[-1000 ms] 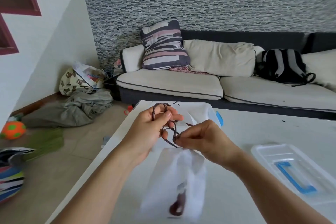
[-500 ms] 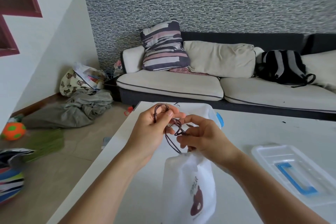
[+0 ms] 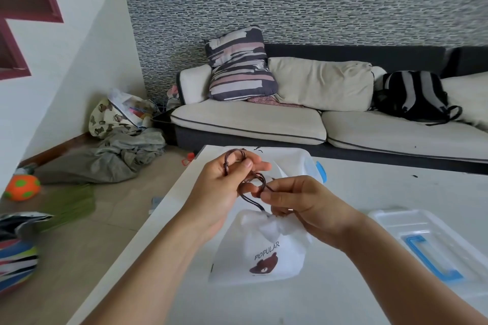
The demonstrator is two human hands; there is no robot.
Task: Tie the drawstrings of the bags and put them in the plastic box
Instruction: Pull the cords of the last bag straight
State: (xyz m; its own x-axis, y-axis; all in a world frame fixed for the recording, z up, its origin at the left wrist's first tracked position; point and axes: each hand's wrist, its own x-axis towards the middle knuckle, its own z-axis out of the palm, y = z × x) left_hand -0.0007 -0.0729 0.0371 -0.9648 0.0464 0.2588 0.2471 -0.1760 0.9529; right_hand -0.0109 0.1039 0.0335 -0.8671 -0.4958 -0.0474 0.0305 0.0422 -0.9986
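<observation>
A white drawstring bag point(image 3: 260, 253) with a brown bear print and the word POPULAR lies on the white table point(image 3: 356, 192) in front of me, its mouth gathered. Brown drawstrings point(image 3: 249, 199) rise from the mouth. My left hand point(image 3: 224, 187) pinches one looped cord above the bag. My right hand point(image 3: 301, 203) pinches the crossing cords just beside it and rests on the bag's top. Behind my hands stands the clear plastic box point(image 3: 295, 161) with a blue clip, partly hidden, with white bags inside.
The box's clear lid point(image 3: 433, 243) with a blue handle lies on the table at the right. A sofa point(image 3: 317, 124) with cushions and a black backpack point(image 3: 412, 97) stands beyond the table. Clothes, a bag and an orange ball point(image 3: 22, 187) lie on the floor at left.
The bag has turned so its bear print faces me and has settled on the table. My hands have drawn the cords into a crossed loop above its mouth.
</observation>
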